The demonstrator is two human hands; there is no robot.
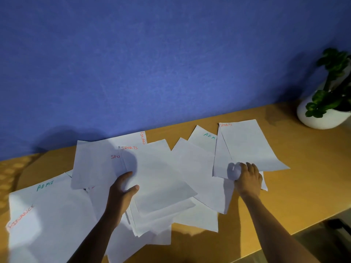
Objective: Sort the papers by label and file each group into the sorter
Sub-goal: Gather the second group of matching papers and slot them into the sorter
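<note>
- You stand over a wooden bench (296,168) against a blue wall (152,63), loose white papers spread across it from the near left to the far right, labels reading SPORTS, ADMI and FINANCE in coloured marker.
- Your left hand (121,188) grips a sheaf of sheets at its left edge, thumb on top, the top sheet (161,177) headed SPORTS in red.
- Your right hand (248,179) pinches the near edge of a second SPORTS sheet (248,147) at the far right, fingers curled over the paper, with at least one more sheet just under it.
- The step in hand looks like gathering the SPORTS group: bring the right-hand sheet across onto the left-hand sheaf, and check the hidden sheet's label first so no ADMI page (204,138) rides along.
- Square the edges against the bench before lifting; thin paper fans and slips when held at one edge only.
- ADMI and FINANCE sheets (51,215) lie unsorted at the near left, well apart from both hands.
- No sorter shows in view; a potted plant (328,92) stands at the far right corner.
</note>
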